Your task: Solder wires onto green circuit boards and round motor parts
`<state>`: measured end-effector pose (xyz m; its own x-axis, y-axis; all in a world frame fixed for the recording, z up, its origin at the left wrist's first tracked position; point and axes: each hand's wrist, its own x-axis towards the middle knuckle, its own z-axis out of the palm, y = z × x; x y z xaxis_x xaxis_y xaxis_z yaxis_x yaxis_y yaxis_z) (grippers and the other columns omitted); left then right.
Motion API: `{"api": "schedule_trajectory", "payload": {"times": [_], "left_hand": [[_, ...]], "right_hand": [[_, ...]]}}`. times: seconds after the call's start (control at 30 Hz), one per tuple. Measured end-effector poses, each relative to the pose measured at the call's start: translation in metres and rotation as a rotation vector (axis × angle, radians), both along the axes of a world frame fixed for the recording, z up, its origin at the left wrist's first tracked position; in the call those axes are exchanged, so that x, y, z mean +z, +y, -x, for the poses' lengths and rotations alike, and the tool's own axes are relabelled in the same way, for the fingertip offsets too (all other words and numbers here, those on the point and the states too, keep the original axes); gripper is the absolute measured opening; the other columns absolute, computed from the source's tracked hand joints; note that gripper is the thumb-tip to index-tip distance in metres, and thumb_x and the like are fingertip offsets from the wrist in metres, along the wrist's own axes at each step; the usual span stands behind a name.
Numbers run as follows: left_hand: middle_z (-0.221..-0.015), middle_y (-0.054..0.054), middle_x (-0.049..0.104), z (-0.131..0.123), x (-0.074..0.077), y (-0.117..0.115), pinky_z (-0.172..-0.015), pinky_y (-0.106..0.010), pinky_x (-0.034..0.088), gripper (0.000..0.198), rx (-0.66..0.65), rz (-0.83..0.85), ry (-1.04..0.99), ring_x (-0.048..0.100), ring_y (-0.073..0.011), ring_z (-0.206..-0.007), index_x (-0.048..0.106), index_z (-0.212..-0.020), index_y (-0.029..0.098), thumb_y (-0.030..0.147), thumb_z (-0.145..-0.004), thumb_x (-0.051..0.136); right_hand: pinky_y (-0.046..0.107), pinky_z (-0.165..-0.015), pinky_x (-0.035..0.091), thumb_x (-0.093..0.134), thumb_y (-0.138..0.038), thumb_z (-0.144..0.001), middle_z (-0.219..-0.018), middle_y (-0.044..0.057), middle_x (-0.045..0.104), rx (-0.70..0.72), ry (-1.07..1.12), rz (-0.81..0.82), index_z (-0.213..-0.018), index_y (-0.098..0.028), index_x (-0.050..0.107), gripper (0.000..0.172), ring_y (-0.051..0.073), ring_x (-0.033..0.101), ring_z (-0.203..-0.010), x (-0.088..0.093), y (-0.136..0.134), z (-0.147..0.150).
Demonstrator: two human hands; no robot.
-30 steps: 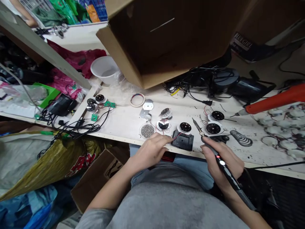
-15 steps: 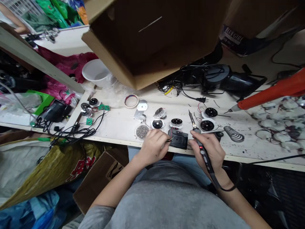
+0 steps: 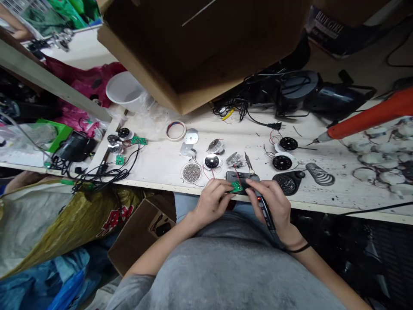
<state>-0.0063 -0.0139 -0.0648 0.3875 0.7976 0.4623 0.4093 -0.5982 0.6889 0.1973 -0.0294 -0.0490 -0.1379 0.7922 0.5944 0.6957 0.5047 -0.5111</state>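
Note:
My left hand pinches the left edge of a small green circuit board, which has thin red wires running up from it. A soldering iron with a lit red display is gripped in my right hand, its tip pointing up and away from me. The right fingertips are close to the board's right side; I cannot tell whether they touch it. Under the board is a black plastic case, partly hidden by my hands. Just beyond the case, a small clear-and-metal round part lies by the iron's tip.
Round parts with black discs and a dish of metal beads lie on the bench. A coil of wire and an orange-handled tool are at right. A large cardboard box stands behind; cables lie left.
The green board now shows in my left hand, over the case. My right hand has moved left with the soldering iron, toward the board. A black round part now shows at the bench's front right.

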Motion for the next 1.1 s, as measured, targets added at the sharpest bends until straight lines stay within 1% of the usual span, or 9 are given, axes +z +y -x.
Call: {"api": "schedule_trajectory", "payload": {"times": [0.07,0.23,0.37,0.5,0.6,0.67,0.8,0.97,1.1], "left_hand": [[-0.103,-0.007,0.072,-0.002,-0.002,0.001,-0.082,-0.033,0.056,0.01,0.006,0.009,0.01,0.068,-0.0181,-0.095,0.069,-0.108,0.02,0.02,-0.1,0.063],[-0.097,-0.007,0.07,-0.011,-0.012,0.001,-0.077,-0.033,0.055,0.013,0.058,-0.025,0.029,0.066,-0.0177,-0.088,0.074,-0.099,0.02,0.028,-0.101,0.063],[-0.098,-0.007,0.07,-0.015,-0.016,-0.001,-0.078,-0.033,0.054,0.013,0.044,-0.095,0.017,0.064,-0.0173,-0.087,0.075,-0.103,0.02,0.026,-0.101,0.064],[-0.095,-0.007,0.071,-0.016,-0.018,-0.003,-0.078,-0.034,0.053,0.017,0.054,-0.028,0.045,0.064,-0.0179,-0.088,0.075,-0.103,0.021,0.023,-0.103,0.058],[-0.092,-0.006,0.07,-0.017,-0.019,-0.004,-0.079,-0.034,0.054,0.014,0.059,-0.018,0.018,0.065,-0.0182,-0.086,0.072,-0.099,0.02,0.026,-0.102,0.06],[-0.095,-0.007,0.07,-0.018,-0.019,-0.004,-0.079,-0.035,0.056,0.012,0.097,-0.027,-0.027,0.067,-0.0191,-0.089,0.069,-0.102,0.019,0.03,-0.1,0.066],[-0.102,-0.009,0.07,-0.019,-0.017,-0.002,-0.079,-0.035,0.06,0.026,0.161,-0.062,-0.064,0.07,-0.0211,-0.097,0.063,-0.117,0.019,0.035,-0.098,0.069],[-0.112,-0.011,0.073,-0.017,-0.018,0.0,-0.088,-0.038,0.061,0.024,0.144,-0.089,-0.013,0.072,-0.0217,-0.103,0.064,-0.12,0.019,0.031,-0.099,0.067],[-0.124,-0.016,0.073,-0.016,-0.02,-0.001,-0.091,-0.04,0.059,0.024,0.125,-0.105,0.0,0.072,-0.0234,-0.109,0.067,-0.121,0.017,0.029,-0.1,0.065]], "right_hand": [[0.023,-0.068,0.059,0.065,-0.009,-0.096,-0.093,0.003,0.064,0.008,-0.011,0.002,-0.137,-0.026,0.063,0.044,0.014,0.067,-0.077,-0.003,-0.002,0.002],[0.022,-0.065,0.057,0.06,-0.009,-0.098,-0.092,0.002,0.061,-0.018,-0.039,-0.019,-0.137,-0.027,0.064,0.043,0.012,0.065,-0.075,-0.011,0.0,0.004],[0.02,-0.063,0.056,0.061,-0.009,-0.098,-0.093,0.001,0.058,-0.026,-0.051,-0.019,-0.136,-0.027,0.064,0.042,0.011,0.063,-0.072,-0.012,0.004,0.002],[0.023,-0.068,0.058,0.063,-0.011,-0.097,-0.095,0.003,0.06,-0.002,-0.033,-0.008,-0.137,-0.026,0.063,0.042,0.013,0.066,-0.076,-0.011,0.005,0.003],[0.025,-0.07,0.059,0.063,-0.013,-0.097,-0.095,0.004,0.062,0.011,-0.022,0.021,-0.136,-0.025,0.064,0.041,0.015,0.067,-0.079,-0.009,0.004,0.005],[0.027,-0.072,0.06,0.063,-0.012,-0.097,-0.095,0.004,0.063,0.011,-0.003,0.048,-0.135,-0.025,0.064,0.04,0.015,0.067,-0.081,-0.007,0.003,0.007],[0.03,-0.077,0.061,0.062,-0.012,-0.097,-0.096,0.005,0.064,0.008,0.063,0.075,-0.134,-0.025,0.064,0.039,0.017,0.067,-0.083,-0.005,0.005,0.01],[0.029,-0.078,0.061,0.06,-0.01,-0.098,-0.099,0.005,0.063,0.03,0.05,0.055,-0.136,-0.025,0.063,0.041,0.016,0.068,-0.086,-0.012,0.012,0.013],[0.026,-0.072,0.06,0.058,-0.009,-0.098,-0.098,0.004,0.06,0.039,-0.002,0.025,-0.142,-0.026,0.06,0.047,0.016,0.066,-0.084,-0.017,0.011,0.012]]}}
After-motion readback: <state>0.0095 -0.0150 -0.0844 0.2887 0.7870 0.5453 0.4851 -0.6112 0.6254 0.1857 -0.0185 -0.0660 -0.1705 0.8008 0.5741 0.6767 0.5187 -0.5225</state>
